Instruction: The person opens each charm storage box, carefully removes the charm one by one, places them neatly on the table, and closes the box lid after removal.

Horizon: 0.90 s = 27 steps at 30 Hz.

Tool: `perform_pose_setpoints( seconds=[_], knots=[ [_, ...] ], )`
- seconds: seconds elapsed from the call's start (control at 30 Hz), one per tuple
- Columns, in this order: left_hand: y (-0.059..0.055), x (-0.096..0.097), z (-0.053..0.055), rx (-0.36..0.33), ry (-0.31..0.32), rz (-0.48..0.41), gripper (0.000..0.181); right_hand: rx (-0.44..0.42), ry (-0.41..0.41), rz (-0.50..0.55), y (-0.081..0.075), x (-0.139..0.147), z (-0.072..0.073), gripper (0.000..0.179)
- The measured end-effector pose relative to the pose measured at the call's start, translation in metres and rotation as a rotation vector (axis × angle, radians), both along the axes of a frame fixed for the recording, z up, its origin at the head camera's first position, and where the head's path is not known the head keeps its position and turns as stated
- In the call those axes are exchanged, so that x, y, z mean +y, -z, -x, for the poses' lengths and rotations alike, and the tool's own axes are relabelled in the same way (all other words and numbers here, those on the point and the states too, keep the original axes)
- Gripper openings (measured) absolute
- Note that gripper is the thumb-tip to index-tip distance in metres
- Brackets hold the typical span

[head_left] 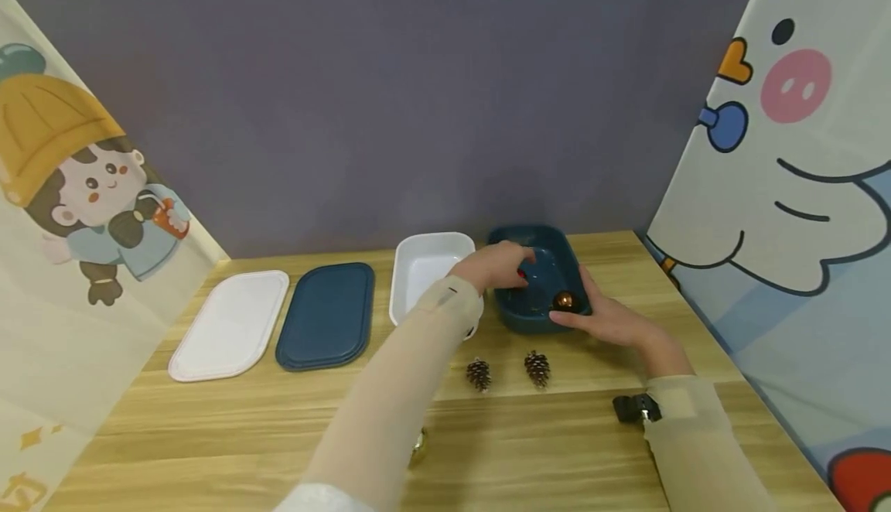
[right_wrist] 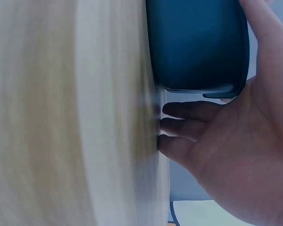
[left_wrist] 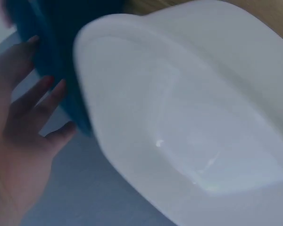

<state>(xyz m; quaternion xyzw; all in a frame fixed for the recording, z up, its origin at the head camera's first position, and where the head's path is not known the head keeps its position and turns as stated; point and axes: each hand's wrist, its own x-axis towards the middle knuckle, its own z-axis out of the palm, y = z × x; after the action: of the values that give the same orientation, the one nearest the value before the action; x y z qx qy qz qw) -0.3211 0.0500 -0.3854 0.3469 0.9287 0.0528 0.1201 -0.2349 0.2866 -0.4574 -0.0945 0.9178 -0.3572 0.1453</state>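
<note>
My left hand (head_left: 500, 263) reaches over the right rim of the white container (head_left: 426, 264) into a dark blue container (head_left: 537, 325). Its fingers are spread loosely in the left wrist view, beside the blue wall. A small red object (head_left: 521, 273) shows by those fingertips, mostly hidden by the hand. At the near right corner of the blue container, my right hand (head_left: 612, 319) holds on, thumb along the near rim and fingers against the right side. A shiny bronze ball (head_left: 564, 300) lies inside, close to that thumb.
Two pinecones, one left (head_left: 479, 374) and one right (head_left: 537, 369), lie in front of the containers. A gold shiny object (head_left: 418, 444) is partly hidden by the left forearm. A white lid (head_left: 230, 326) and a blue lid (head_left: 327, 315) lie flat at the left. A grey wall (head_left: 431, 110) stands behind.
</note>
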Motion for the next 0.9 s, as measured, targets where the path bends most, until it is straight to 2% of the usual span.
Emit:
perform_pose_setpoints(
  seconds=[0.2,0.37,0.5,0.67,0.9],
  knots=[
    [0.016,-0.004,0.008,0.074,0.023,0.091,0.034,-0.004,0.0,-0.026,-0.002,-0.006,-0.001,0.126],
    [0.022,-0.002,0.01,0.141,0.05,0.124,0.022,0.001,0.009,-0.048,-0.003,-0.003,-0.001,0.126],
    [0.025,0.003,0.008,0.161,0.064,0.159,0.023,0.003,0.012,-0.054,-0.002,-0.001,-0.001,0.126],
    [0.023,0.008,0.003,0.116,0.054,0.125,0.026,0.019,0.009,-0.052,0.0,0.001,0.001,0.124],
    [0.016,0.013,0.0,0.0,0.033,0.063,0.048,0.025,-0.011,-0.013,0.0,0.0,0.001,0.123]
  ],
)
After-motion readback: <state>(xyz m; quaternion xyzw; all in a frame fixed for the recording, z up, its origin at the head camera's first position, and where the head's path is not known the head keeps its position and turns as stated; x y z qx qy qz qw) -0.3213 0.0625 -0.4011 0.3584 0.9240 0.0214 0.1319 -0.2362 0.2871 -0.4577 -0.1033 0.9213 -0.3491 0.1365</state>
